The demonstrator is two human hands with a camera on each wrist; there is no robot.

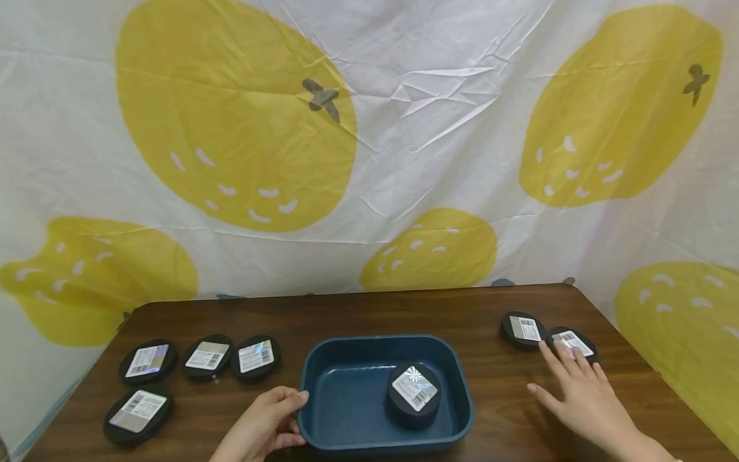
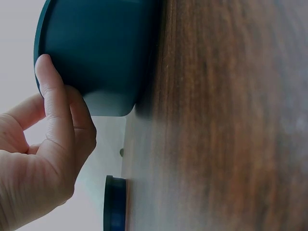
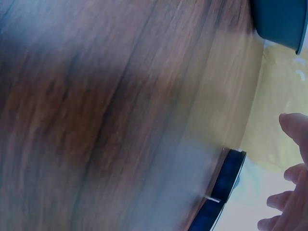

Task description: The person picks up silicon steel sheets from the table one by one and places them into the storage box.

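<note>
My left hand [image 1: 267,420] grips the left rim of a dark blue rectangular tub [image 1: 353,401], thumb on top and fingers below, as the left wrist view also shows. Inside the tub, toward its right side, a round black container [image 1: 413,396] lies with its white barcode label up. My right hand [image 1: 589,401] hovers with spread fingers near two similar black containers, one nearer the back [image 1: 522,330] and one partly behind the fingertips [image 1: 573,343]. In the right wrist view the fingers [image 3: 296,173] are apart from both containers and hold nothing.
Several more labelled black round containers stand at the left of the brown wooden table [image 1: 369,314], among them a front one [image 1: 138,416] and one closest to the tub [image 1: 256,357]. Behind the table hangs a white cloth [image 1: 439,115] with yellow fruit prints.
</note>
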